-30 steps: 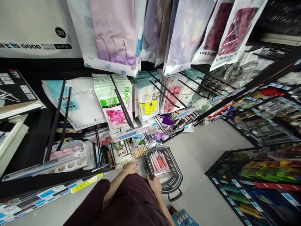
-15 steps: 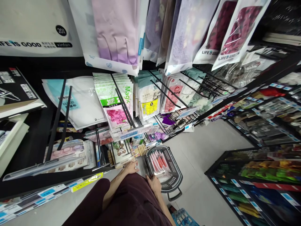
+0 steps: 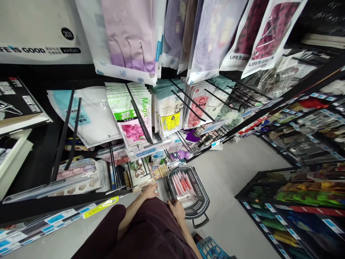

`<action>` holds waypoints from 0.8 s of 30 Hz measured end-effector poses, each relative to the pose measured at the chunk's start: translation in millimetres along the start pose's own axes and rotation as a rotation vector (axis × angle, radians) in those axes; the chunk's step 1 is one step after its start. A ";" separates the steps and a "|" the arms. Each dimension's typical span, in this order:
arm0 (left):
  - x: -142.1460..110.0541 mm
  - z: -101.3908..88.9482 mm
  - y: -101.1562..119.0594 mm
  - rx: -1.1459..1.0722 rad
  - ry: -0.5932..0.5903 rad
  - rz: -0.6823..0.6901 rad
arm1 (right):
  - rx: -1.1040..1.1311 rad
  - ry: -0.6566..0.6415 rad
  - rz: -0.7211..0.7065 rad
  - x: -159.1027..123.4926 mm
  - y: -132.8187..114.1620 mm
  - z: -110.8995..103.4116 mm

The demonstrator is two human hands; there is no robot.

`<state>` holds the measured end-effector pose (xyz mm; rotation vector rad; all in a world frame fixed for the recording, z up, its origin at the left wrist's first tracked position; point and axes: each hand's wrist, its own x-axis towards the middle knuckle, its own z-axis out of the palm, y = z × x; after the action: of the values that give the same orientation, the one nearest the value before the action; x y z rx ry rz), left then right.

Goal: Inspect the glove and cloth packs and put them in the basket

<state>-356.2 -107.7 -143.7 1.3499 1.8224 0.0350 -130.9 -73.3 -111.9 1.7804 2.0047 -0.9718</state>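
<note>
Basket (image 3: 198, 185): dark-grey perforated plastic, beside your right hand (image 3: 176, 209), flat red-and-white packets (image 3: 182, 182) inside.
Right-hand fingers: cannot tell whether clamped on basket.
Left hand (image 3: 151, 191): your fingers slightly apart.

A shop's household-goods aisle: white plastic packets of lilac gloves (image 3: 130, 41) hang above green-and-white "Magic" packets (image 3: 132, 131), with stock displayed in rows on long black hooks (image 3: 64, 135). Blue-and-white price labels (image 3: 55, 218) line the shelf edges. A dark grey plastic shopping basket (image 3: 198, 192) holds red-and-white packets (image 3: 183, 183), while stocked black shelving (image 3: 249, 190) rises across the pale grey floor (image 3: 226, 172).
</note>
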 end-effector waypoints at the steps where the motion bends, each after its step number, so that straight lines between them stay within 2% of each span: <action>1: 0.2 0.4 -0.1 0.001 -0.001 -0.001 | 0.000 -0.003 0.002 0.0 0.6 0.3; 18: -0.1 -3.6 1.3 0.013 0.025 0.002 | 0.001 -0.016 0.017 6.1 5.1 4.6; 24: 4.1 1.1 2.2 0.007 0.022 0.018 | 0.005 -0.023 0.012 5.1 9.8 4.6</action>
<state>-354.1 -104.0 -145.9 1.3759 1.8296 0.0538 -123.4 -72.2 -121.3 1.7738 1.9773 -0.9902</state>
